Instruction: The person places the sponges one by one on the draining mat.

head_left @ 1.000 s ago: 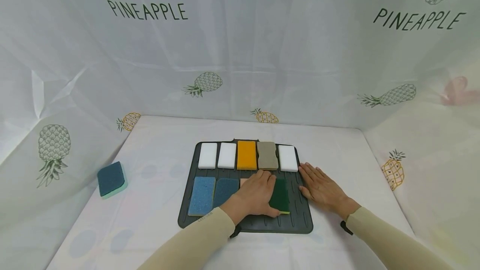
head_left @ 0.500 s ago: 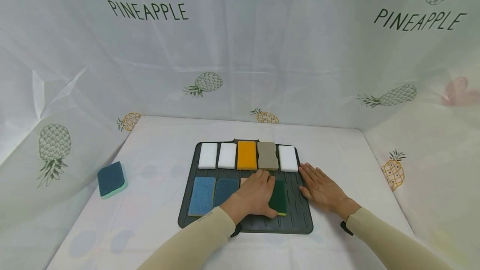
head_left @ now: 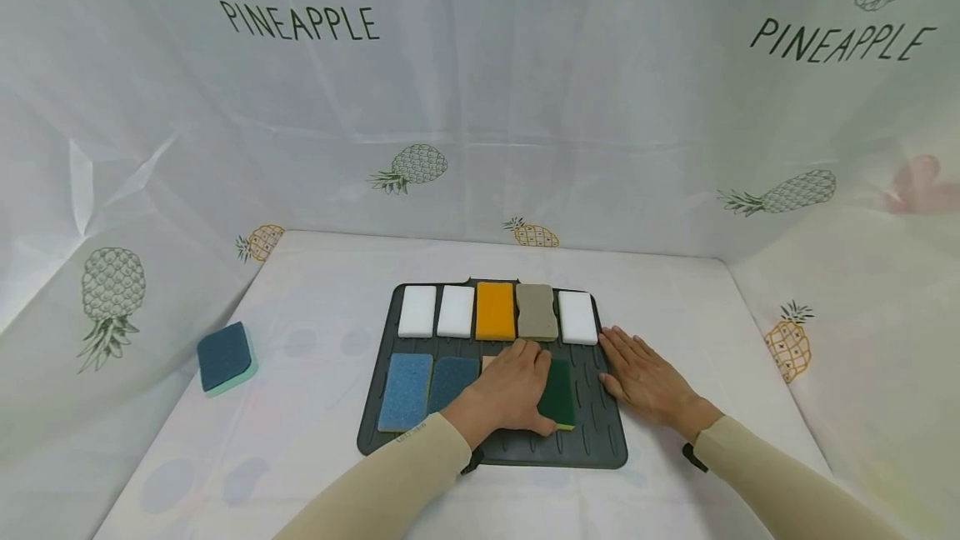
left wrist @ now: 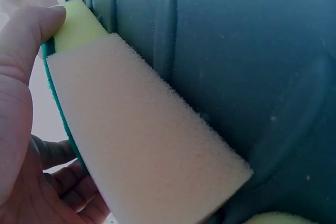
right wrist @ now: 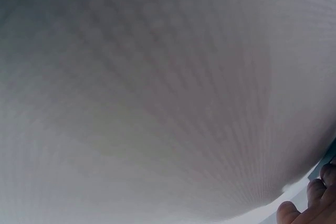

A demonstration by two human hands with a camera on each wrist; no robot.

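Note:
In the head view, a dark grey ridged tray carries two rows of sponges. My left hand reaches over the front row and grips a green-and-yellow sponge, thumb at its near end and fingers towards the far end. Close beside that sponge, a pale peach sponge fills the middle of the left wrist view; from above my hand mostly covers it. Flat beside the tray's right edge rests my right hand, its fingers extended and touching the rim. Only some fingertips show in the right wrist view.
The front row also has a light blue sponge and a dark blue sponge. Behind them lie several white pads, an orange sponge and a taupe one. A navy-and-mint sponge lies far left on the cloth.
The green-and-yellow sponge has shifted slightly left under my left hand, up against the peach one, then stayed about there. My right hand has kept its place at the tray's edge.

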